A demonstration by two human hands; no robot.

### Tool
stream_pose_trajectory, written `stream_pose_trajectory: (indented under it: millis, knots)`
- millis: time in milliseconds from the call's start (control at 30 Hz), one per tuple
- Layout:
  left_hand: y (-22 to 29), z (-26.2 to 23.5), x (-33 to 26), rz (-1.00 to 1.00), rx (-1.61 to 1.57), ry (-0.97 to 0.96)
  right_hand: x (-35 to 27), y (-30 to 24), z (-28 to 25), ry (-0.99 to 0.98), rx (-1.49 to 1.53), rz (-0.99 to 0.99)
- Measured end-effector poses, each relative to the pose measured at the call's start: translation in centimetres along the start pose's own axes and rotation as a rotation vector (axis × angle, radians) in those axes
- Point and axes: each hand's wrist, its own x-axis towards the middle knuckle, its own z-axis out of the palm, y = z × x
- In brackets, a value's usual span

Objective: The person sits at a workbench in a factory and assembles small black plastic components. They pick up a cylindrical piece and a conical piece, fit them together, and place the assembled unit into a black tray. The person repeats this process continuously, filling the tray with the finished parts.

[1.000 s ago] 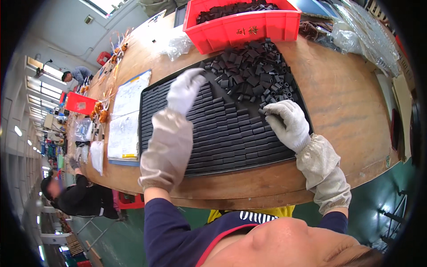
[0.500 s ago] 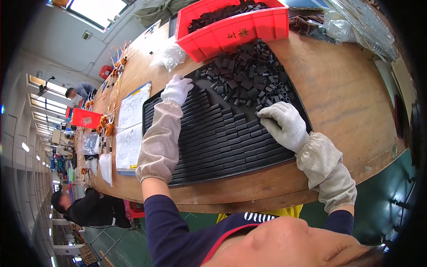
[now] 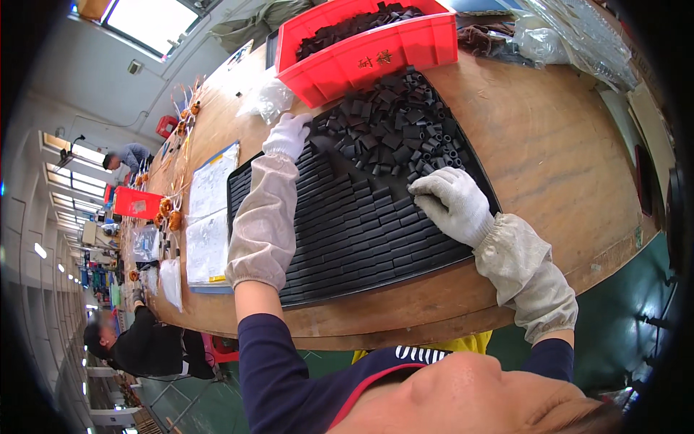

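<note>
A black tray (image 3: 376,287) on the wooden table holds short black tubes (image 3: 354,231) laid in close rows across its near and left part. Loose black tube pieces (image 3: 405,126) lie heaped in its far part. My left hand (image 3: 288,137), in a white glove, is at the tray's far left edge beside the row ends. Its fingers are pressed together; what they hold is hidden. My right hand (image 3: 455,205), also gloved, hovers over the tray's right side between the heap and the rows. Its fingers are curled in a pinch, and anything inside is too small to make out.
Beyond the tray stands a red bin (image 3: 369,58) full of black pieces. Clear plastic bags (image 3: 267,99) lie beside it. Left of the tray are paper sheets (image 3: 207,246) on a clipboard. Two people (image 3: 155,340) (image 3: 130,160) are at the left.
The whole view has shifted slightly. My left hand has edged farther toward the red bin. My right hand stays at nearly the same spot, still pinched.
</note>
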Motion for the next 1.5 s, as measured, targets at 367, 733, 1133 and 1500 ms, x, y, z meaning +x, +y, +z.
stream_pose_trajectory:
  millis: [367, 733, 1133, 1500]
  knots:
    - [-0.2, 0.0, 1.3, 0.006, -0.065, 0.122, -0.2, 0.0, -0.1, -0.019, 0.002, 0.006]
    - [8.6, -2.1, -12.4, 0.0, -2.01, -0.438, 0.0, 0.5, -0.3, 0.051, -0.01, 0.028]
    - [10.8, 0.5, -14.8, -0.069, -2.176, -0.586, 0.6, 1.6, -2.3, 0.007, -0.39, 0.012]
    - [12.8, -1.5, -16.4, -0.084, -1.945, -0.601, 0.2, 1.0, -2.0, -0.169, -0.52, -0.019]
